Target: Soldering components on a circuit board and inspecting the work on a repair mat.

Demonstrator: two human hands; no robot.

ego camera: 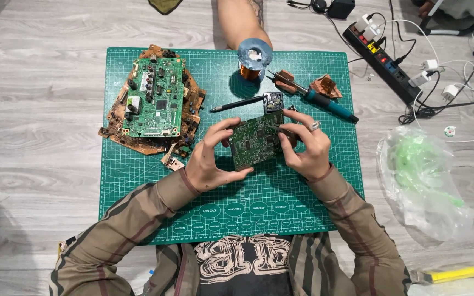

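Note:
Both hands hold a small green circuit board (254, 140) tilted above the middle of a green cutting mat (138, 181). My left hand (212, 159) pinches its left edge with thumb below and fingers on top. My right hand (305, 145), a ring on one finger, grips the right edge. A black pen-like tool (237, 104) and a small component (273, 102) lie just beyond the board. A soldering iron with a teal handle (319, 101) lies at the right.
A pile of green and brown circuit boards (154, 101) sits on the mat's left. A solder spool (254, 57) stands at the far edge by a person's leg (240, 22). A power strip (382, 60) with cables and a plastic bag (423, 181) lie right.

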